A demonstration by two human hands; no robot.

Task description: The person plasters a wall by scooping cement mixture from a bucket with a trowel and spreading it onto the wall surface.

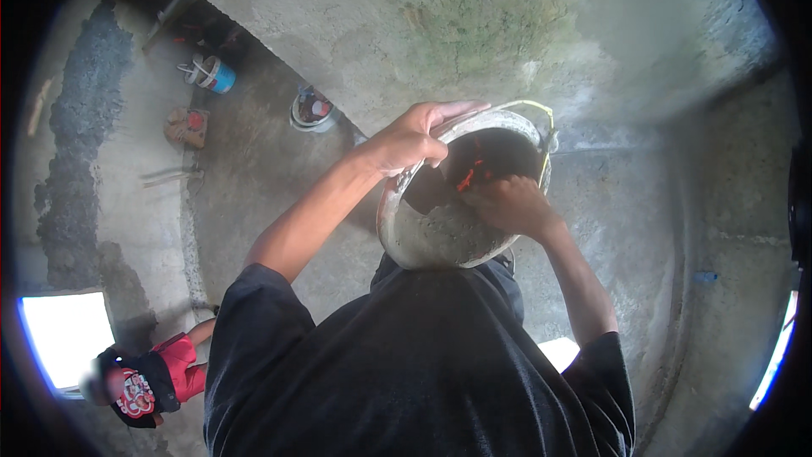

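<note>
A cement-crusted bucket (440, 241) is tilted in front of my body, its mouth facing up towards me. My left hand (408, 140) grips the far left rim, thumb over the edge. The bucket's thin yellowish handle (534, 105) stands at the far right of the rim. Inside the mouth is my right hand (510, 205), its fingers curled closed near the inner wall. Whatever those fingers hold is hidden. Just beyond them a bright orange-red patch (465, 179) shows in the dark interior; its kind is unclear.
A rough grey wall (491, 25) stands close ahead. On the floor to the left are a white bucket (298, 121) with things in it, a blue-and-white pail (222, 78) and a brown bag (184, 127). Another person (152, 381) in red shorts is at the lower left.
</note>
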